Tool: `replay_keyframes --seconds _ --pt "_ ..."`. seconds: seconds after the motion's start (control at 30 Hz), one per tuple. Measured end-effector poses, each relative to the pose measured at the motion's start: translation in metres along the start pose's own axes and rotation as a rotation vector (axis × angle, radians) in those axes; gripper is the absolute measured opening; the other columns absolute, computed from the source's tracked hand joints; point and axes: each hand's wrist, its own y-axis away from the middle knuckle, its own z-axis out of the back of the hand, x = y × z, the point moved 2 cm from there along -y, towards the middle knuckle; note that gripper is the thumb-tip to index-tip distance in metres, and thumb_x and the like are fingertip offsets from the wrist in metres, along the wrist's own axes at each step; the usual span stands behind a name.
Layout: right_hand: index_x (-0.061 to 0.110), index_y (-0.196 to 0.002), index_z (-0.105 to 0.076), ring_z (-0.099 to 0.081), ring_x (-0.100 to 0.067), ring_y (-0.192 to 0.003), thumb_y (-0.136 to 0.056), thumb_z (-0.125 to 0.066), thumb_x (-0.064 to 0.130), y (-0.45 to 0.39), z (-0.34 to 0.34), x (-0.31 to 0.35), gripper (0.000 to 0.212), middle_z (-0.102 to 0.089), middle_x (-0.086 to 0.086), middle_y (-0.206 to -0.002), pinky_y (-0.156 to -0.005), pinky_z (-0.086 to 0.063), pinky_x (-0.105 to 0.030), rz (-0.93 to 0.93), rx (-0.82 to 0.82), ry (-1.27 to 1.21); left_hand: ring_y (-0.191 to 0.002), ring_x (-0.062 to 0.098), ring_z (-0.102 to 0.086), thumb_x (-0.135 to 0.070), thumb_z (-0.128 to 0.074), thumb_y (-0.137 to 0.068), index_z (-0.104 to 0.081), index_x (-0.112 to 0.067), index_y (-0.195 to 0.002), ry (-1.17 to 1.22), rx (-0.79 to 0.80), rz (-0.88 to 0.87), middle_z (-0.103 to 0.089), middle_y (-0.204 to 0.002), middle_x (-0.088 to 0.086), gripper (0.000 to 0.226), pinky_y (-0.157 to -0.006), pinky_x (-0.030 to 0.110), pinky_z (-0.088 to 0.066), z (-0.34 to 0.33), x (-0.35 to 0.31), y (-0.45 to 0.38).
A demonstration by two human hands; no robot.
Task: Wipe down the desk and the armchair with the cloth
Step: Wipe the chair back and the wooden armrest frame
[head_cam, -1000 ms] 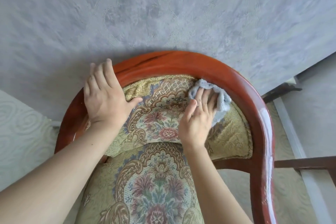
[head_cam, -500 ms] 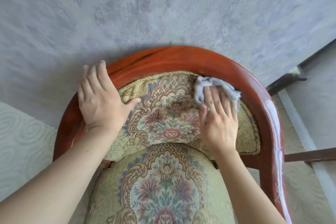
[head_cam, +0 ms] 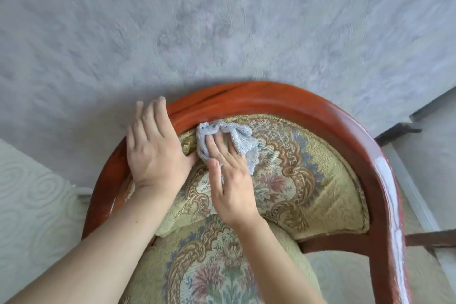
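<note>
Right hand [head_cam: 230, 187] lies flat, fingers straight, pressing the grey cloth [head_cam: 227, 142] against the patterned backrest of the armchair [head_cam: 291, 180], near its upper left. Left hand [head_cam: 154, 153] rests spread on the red wooden rail just beside it, thumb apparently touching the cloth. Grey textured wall [head_cam: 222, 20] stands behind.

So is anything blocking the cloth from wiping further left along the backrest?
Yes. The left hand rests flat on the wooden rim, right beside the cloth that the right hand presses on the backrest.
</note>
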Motion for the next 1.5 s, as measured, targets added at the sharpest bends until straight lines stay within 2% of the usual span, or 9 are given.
replay_keyframes --seconds 0.2,0.37,0.53,0.8,1.07,1.23,1.3,1.37,1.5 --pt "0.028 -0.148 -0.046 -0.033 -0.007 -0.145 -0.108 -0.023 0.038 0.012 0.043 0.017 0.047 -0.046 0.008 -0.153 -0.118 -0.025 -0.027 -0.138 -0.206 -0.252 -0.145 0.038 -0.038 -0.062 -0.09 -0.053 -0.034 0.001 -0.15 0.069 0.122 -0.016 -0.043 -0.153 0.02 0.128 -0.116 0.047 -0.032 0.017 0.002 -0.004" --pt "0.038 -0.115 -0.068 -0.065 -0.008 -0.096 -0.093 -0.037 0.056 -0.001 0.068 0.045 0.042 -0.074 0.012 -0.109 -0.082 -0.05 -0.029 -0.624 -0.553 -0.724 -0.155 0.016 -0.011 -0.06 -0.076 -0.078 -0.016 -0.014 -0.161 0.347 0.251 -0.026 -0.013 -0.169 0.001 0.112 -0.118 0.027 -0.006 0.04 0.021 -0.002" --pt "0.014 -0.102 -0.066 -0.065 -0.003 -0.069 -0.098 -0.04 0.046 -0.043 0.079 0.071 0.042 -0.071 0.013 -0.078 -0.059 -0.052 -0.022 -0.675 -0.77 -0.835 -0.141 0.021 -0.045 -0.074 -0.069 -0.074 -0.031 -0.017 -0.156 0.308 0.231 0.06 -0.041 -0.158 0.001 0.107 -0.11 0.038 -0.04 0.066 0.071 0.027" --pt "0.016 -0.142 -0.054 -0.013 -0.011 -0.147 -0.108 -0.022 0.029 -0.063 0.001 0.108 0.048 -0.036 0.008 -0.156 -0.125 -0.012 -0.042 -0.035 0.05 0.003 -0.132 0.021 -0.054 -0.095 -0.048 -0.067 -0.034 -0.02 -0.151 0.251 0.341 0.19 -0.052 -0.149 0.001 0.113 -0.104 0.038 -0.047 0.065 0.14 0.094" --pt "0.01 -0.144 -0.051 -0.009 -0.008 -0.147 -0.107 -0.024 0.026 -0.03 -0.047 0.131 0.048 -0.035 -0.004 -0.158 -0.124 0.001 -0.027 0.137 0.231 0.065 -0.141 0.019 -0.043 -0.096 -0.042 -0.061 -0.03 -0.02 -0.154 0.281 0.468 0.361 -0.043 -0.156 0.0 0.121 -0.113 0.035 -0.036 0.076 0.173 0.172" --pt "0.036 -0.14 -0.054 -0.027 -0.004 -0.143 -0.107 -0.023 0.048 -0.013 -0.038 0.139 0.047 -0.048 0.015 -0.147 -0.116 -0.034 -0.037 -0.028 0.322 -0.126 -0.129 0.017 -0.056 -0.097 -0.043 -0.065 -0.03 -0.027 -0.154 0.121 0.42 0.411 -0.049 -0.151 -0.008 0.114 -0.098 0.033 -0.049 0.096 0.175 0.212" --pt "0.051 -0.13 -0.057 -0.071 -0.017 -0.101 -0.101 -0.022 0.062 -0.001 -0.032 0.146 0.047 -0.066 0.018 -0.094 -0.076 -0.052 -0.03 -0.126 0.328 -0.269 -0.124 0.018 -0.06 -0.096 -0.045 -0.066 -0.026 -0.026 -0.156 0.092 0.399 0.403 -0.053 -0.147 -0.009 0.115 -0.095 0.034 -0.051 0.103 0.169 0.229" --pt "0.059 -0.115 -0.061 -0.069 -0.014 -0.059 -0.099 -0.026 0.064 0.018 -0.03 0.151 0.039 -0.06 0.0 -0.064 -0.054 -0.044 -0.03 -0.18 0.329 -0.359 -0.122 0.017 -0.06 -0.095 -0.045 -0.067 -0.025 -0.023 -0.156 0.049 0.396 0.366 -0.055 -0.145 -0.006 0.116 -0.096 0.033 -0.052 0.11 0.162 0.246" --pt "0.046 -0.103 -0.063 -0.061 0.019 -0.088 -0.092 -0.044 0.066 0.058 -0.035 0.15 0.03 -0.068 0.017 -0.099 -0.082 -0.05 -0.025 -0.502 0.238 -0.656 -0.127 0.015 -0.058 -0.098 -0.036 -0.067 -0.028 -0.023 -0.155 0.036 0.377 0.414 -0.054 -0.147 -0.005 0.116 -0.1 0.032 -0.048 0.123 0.158 0.278"
